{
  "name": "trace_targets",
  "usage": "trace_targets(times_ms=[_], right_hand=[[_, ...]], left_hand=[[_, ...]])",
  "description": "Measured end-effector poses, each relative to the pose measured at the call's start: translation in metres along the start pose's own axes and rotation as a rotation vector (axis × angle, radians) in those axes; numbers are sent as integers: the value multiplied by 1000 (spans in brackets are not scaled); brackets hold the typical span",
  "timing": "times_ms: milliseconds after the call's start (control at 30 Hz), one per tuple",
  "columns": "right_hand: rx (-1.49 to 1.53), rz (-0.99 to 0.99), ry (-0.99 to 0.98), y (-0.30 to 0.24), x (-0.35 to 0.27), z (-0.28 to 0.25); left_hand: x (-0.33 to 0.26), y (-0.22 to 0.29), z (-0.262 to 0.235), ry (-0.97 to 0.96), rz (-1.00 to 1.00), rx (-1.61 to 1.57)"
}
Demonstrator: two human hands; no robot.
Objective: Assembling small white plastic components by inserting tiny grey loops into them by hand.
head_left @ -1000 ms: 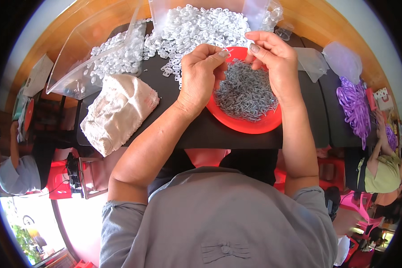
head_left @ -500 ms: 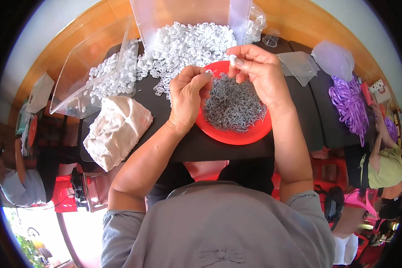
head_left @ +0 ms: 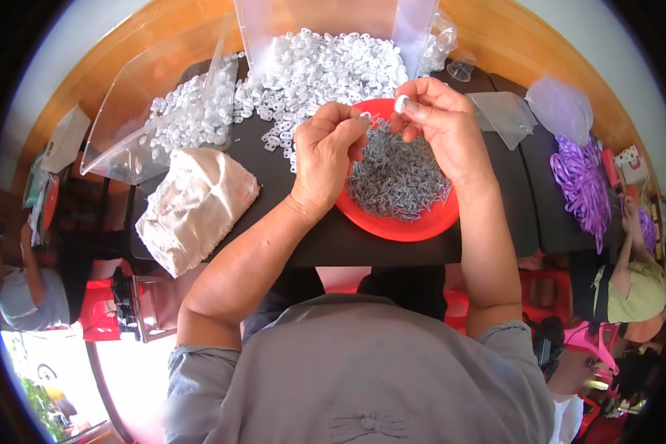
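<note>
From above, both hands hover over the red bowl (head_left: 392,226) of grey clips (head_left: 399,177). The left hand (head_left: 325,152) pinches a small clip; the right hand (head_left: 440,126) pinches a white ring (head_left: 401,103). White rings (head_left: 325,70) are heaped just beyond.

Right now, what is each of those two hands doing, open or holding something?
Left hand: fingers curled, pinching a small piece over the red bowl; what it is cannot be told.
Right hand: closed on a small white ring.

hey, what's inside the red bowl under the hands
The red bowl holds a heap of small grey metal pieces. The left hand and right hand cover its far side, so that part is hidden.
</note>
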State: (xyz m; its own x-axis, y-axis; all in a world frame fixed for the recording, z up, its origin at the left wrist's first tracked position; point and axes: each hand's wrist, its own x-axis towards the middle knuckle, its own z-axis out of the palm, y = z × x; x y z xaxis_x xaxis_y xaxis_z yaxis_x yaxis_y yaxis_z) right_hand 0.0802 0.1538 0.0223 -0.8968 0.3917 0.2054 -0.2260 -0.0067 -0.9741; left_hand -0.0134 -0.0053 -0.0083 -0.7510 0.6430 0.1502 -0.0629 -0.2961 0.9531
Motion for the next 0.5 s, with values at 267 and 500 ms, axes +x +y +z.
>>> trace_targets(times_ms=[267,500], right_hand=[[-85,16,26,0,-4,7],[-136,-17,1,-1,-4,4]], left_hand=[[3,-1,4,18,-6,49],[4,-3,5,35,16,49]])
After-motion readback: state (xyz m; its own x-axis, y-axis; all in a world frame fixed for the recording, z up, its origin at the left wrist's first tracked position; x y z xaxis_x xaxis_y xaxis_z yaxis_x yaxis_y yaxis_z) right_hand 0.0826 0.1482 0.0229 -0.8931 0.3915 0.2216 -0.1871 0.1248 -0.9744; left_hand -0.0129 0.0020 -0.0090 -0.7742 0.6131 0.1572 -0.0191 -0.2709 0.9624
